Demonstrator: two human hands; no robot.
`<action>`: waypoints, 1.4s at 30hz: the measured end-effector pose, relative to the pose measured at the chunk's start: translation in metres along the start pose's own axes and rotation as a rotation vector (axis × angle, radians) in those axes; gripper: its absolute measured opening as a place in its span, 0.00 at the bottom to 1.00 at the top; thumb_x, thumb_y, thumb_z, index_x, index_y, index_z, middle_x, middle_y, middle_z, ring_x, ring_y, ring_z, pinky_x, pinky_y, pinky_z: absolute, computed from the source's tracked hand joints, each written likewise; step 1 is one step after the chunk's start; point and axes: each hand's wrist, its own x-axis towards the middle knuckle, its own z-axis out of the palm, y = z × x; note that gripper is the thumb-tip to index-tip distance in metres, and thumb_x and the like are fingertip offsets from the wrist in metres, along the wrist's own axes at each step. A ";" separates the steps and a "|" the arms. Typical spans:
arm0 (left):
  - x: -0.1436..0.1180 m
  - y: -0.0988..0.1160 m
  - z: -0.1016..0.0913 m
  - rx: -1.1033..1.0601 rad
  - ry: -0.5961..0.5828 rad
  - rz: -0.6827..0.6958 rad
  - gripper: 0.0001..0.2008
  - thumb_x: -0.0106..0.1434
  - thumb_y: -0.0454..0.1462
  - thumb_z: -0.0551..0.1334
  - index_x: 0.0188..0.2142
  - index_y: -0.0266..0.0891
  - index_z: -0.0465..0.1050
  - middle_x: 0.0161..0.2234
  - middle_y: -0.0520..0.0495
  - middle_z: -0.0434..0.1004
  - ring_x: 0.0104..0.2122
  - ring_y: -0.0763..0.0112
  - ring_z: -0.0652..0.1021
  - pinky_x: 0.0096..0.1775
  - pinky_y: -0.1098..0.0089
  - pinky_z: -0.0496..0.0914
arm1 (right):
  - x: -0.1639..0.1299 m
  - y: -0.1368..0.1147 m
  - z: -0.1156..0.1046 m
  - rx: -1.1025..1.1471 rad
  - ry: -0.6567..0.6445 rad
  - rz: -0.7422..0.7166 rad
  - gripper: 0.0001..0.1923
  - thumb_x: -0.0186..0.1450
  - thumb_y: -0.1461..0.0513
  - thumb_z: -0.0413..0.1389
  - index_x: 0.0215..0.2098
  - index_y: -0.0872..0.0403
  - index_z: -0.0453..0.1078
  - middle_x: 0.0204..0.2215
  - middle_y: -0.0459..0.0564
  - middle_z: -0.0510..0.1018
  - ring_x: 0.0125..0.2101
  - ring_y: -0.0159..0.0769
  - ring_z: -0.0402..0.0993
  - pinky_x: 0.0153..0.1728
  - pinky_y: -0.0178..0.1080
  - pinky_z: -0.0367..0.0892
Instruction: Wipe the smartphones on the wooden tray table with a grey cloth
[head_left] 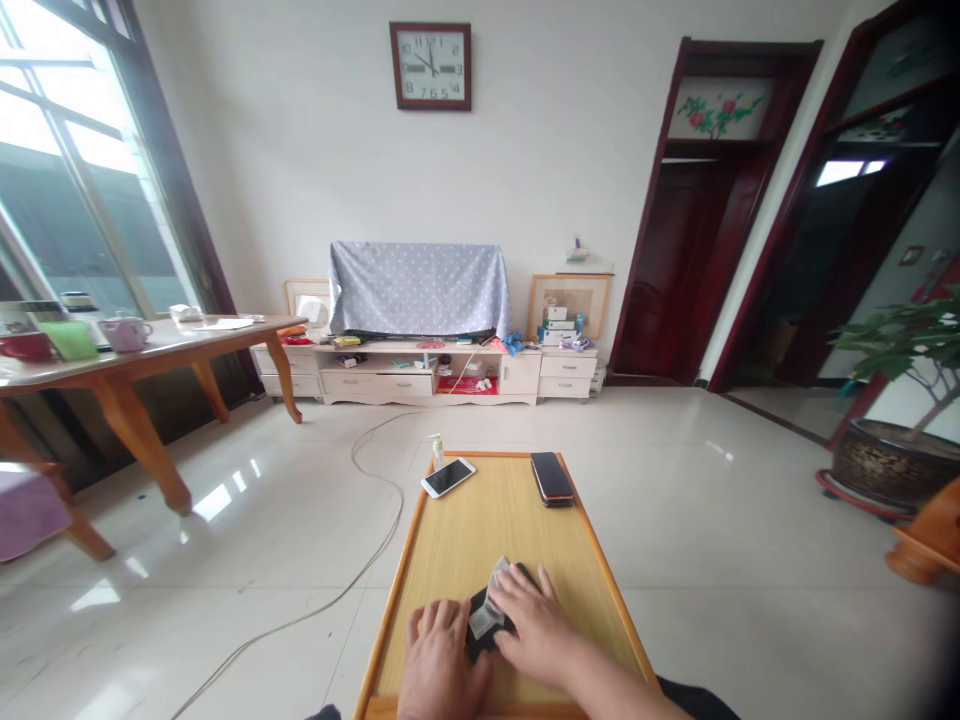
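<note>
A dark flat device, like a phone [478,642], lies on the small wooden table [502,520] in front of me, partly hidden by both hands. My left hand [439,655] rests at its left edge, fingers curled and thumb along the near side, holding it. Under the fingers of my right hand [534,618] a crumpled grey-white cloth or tissue [496,590] is pressed onto the device's surface. A white phone [448,478] with a dark screen lies at the table's far left corner. Another dark phone [551,478] lies at the far right, seemingly stacked on something.
A small pump bottle [437,450] stands by the table's far left corner. A cable [375,555] trails over the tiled floor at left. Beyond are a dining table [187,350] with cups, a low TV cabinet [420,385] and a potted plant [892,450] at right.
</note>
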 end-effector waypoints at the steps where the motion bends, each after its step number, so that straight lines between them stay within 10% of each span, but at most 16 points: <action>1: 0.000 0.001 0.000 0.001 -0.001 0.012 0.27 0.57 0.45 0.60 0.57 0.48 0.71 0.51 0.44 0.74 0.55 0.55 0.68 0.62 0.54 0.47 | 0.002 0.002 -0.008 -0.011 -0.009 0.023 0.33 0.61 0.51 0.57 0.65 0.39 0.61 0.71 0.48 0.50 0.70 0.49 0.39 0.66 0.61 0.26; 10: 0.003 -0.003 0.013 0.109 0.091 -0.025 0.22 0.63 0.39 0.55 0.57 0.43 0.70 0.54 0.42 0.73 0.55 0.57 0.68 0.60 0.55 0.52 | 0.003 0.004 -0.005 -0.123 0.323 0.268 0.28 0.61 0.45 0.58 0.53 0.50 0.72 0.54 0.56 0.74 0.55 0.53 0.65 0.56 0.48 0.58; 21: 0.004 -0.005 0.021 0.088 0.113 0.078 0.37 0.58 0.61 0.58 0.58 0.40 0.68 0.54 0.38 0.73 0.57 0.49 0.68 0.62 0.49 0.50 | -0.019 -0.007 0.035 0.271 0.435 0.149 0.14 0.68 0.62 0.47 0.42 0.48 0.74 0.39 0.50 0.78 0.40 0.38 0.74 0.42 0.36 0.66; 29: 0.003 -0.008 0.023 0.090 0.167 0.058 0.29 0.59 0.50 0.62 0.57 0.41 0.68 0.51 0.40 0.76 0.52 0.53 0.72 0.60 0.50 0.54 | -0.016 -0.003 0.028 0.391 0.660 0.176 0.07 0.68 0.62 0.50 0.35 0.51 0.70 0.35 0.49 0.77 0.36 0.37 0.74 0.39 0.37 0.68; 35: 0.001 -0.012 0.023 0.064 0.151 0.117 0.28 0.62 0.43 0.59 0.61 0.43 0.63 0.56 0.42 0.74 0.57 0.54 0.69 0.61 0.51 0.51 | -0.021 -0.030 0.038 0.147 0.436 -0.103 0.18 0.70 0.64 0.47 0.53 0.48 0.72 0.51 0.51 0.77 0.52 0.42 0.70 0.54 0.44 0.64; 42: 0.001 -0.008 0.020 0.049 0.157 0.048 0.26 0.60 0.46 0.60 0.56 0.41 0.68 0.48 0.42 0.77 0.51 0.55 0.73 0.59 0.52 0.55 | -0.011 -0.011 0.019 -0.083 0.241 0.078 0.22 0.74 0.56 0.41 0.63 0.41 0.65 0.65 0.45 0.66 0.69 0.49 0.45 0.63 0.58 0.49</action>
